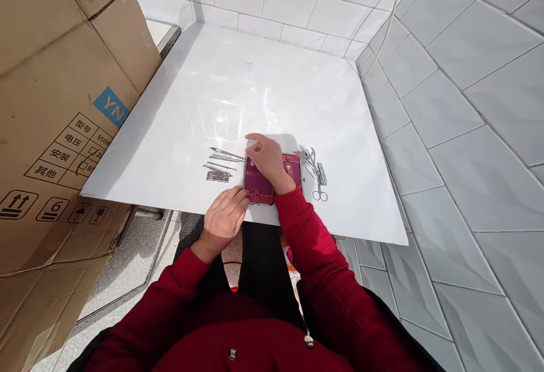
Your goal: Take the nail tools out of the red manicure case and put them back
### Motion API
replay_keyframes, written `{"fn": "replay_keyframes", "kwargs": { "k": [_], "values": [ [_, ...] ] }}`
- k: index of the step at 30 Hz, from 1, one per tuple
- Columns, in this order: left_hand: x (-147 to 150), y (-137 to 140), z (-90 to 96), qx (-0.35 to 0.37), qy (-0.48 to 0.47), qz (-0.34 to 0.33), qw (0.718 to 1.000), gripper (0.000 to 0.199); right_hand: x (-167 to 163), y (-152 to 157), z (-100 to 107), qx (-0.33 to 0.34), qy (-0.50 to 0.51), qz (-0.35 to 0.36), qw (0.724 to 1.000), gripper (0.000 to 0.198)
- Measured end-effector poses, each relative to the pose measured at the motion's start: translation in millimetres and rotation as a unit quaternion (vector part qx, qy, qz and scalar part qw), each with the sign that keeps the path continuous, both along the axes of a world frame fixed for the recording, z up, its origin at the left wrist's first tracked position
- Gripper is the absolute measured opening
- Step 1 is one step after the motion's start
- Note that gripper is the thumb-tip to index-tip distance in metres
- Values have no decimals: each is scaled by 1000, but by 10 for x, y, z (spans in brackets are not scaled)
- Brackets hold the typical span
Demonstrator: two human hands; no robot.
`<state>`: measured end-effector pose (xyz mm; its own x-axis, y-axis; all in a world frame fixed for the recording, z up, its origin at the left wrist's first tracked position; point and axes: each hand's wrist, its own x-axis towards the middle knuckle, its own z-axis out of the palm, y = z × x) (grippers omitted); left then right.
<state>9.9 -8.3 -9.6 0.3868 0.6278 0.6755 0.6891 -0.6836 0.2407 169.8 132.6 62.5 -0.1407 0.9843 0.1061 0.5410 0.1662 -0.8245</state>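
Two hands over an open maroon case [272,182] at the centre of the frame, near the lower edge of a glossy white board [238,94]. Right hand [267,159] laid across the case's upper half, fingers curled, forefinger tip on a pale silvery piece at the case's top left corner (too small to tell what). Left hand [223,219] at the case's lower left corner, fingertips pressed against its edge, loosely bent, gripping nothing. Left of the case, a row of slim metal tools [221,165] flat on the board; right of it, small scissors and clippers [315,172]. On the cardboard box [63,105] filling the left of the frame: blue label "YN", "550W", Chinese print, a "6" and upward arrows. White tiled walls [446,105] at top and right; grey speckled floor at lower left.
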Motion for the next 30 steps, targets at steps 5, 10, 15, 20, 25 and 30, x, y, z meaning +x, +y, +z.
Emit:
{"fn": "replay_keyframes", "kwargs": {
  "k": [5,10,15,20,25,30],
  "values": [
    [-4,8,-13,-8,-8,-6,1000,38,52,-6,-24,-5,-28,-20,999,40],
    [-7,14,-27,-11,-10,-9,1000,38,57,-31,-49,-19,-53,-28,998,33],
    [1,12,-28,-12,-8,-2,1000,35,54,-18,-122,-4,-66,-28,997,27],
    [12,16,-24,4,-5,3,1000,32,50,-35,-143,24,-78,-31,996,24],
    [17,19,-3,15,2,5,1000,31,26,-94,-65,52,-138,-35,988,25],
    [14,17,9,12,3,-2,1000,32,19,-128,-51,55,-180,-32,982,30]
  ]
}}
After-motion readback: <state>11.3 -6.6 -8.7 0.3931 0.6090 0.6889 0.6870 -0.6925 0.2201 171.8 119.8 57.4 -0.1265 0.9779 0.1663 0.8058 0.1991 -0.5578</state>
